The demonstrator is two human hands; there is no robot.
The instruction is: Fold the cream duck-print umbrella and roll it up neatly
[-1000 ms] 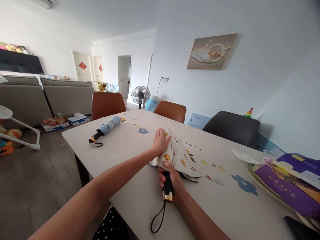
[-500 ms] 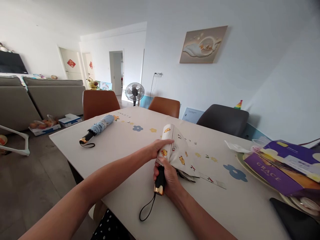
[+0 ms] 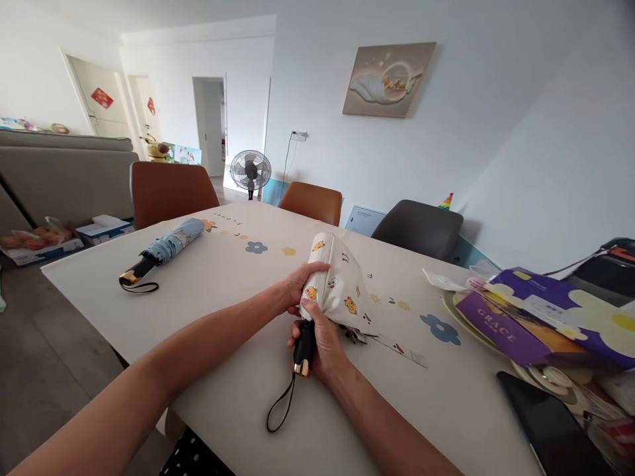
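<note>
A white umbrella [image 3: 340, 284] with small cartoon prints is held over the table, its canopy partly wrapped and a loose fold with a strap hanging to the right. My left hand [image 3: 303, 283] is closed round the canopy, thumb lying across the cloth. Just below it, my right hand [image 3: 322, 337] grips the umbrella at the top of its black handle, thumb pressed on the fabric. The handle has a gold end and a black wrist loop [image 3: 280, 410]. To the left lies a folded blue umbrella [image 3: 176, 241] with a black and gold handle.
The white table [image 3: 218, 390] has a flower-printed cover. On its right are a purple box [image 3: 510, 330], a plate [image 3: 454, 314] under it and a black phone [image 3: 546, 423]. Brown chairs [image 3: 173, 192] and a dark chair [image 3: 419, 228] stand along the far side, with a fan [image 3: 251, 170] behind.
The view has turned slightly right, so everything sits further left in it. Both hands keep their hold on the white umbrella, with little change in the wrapped cloth.
</note>
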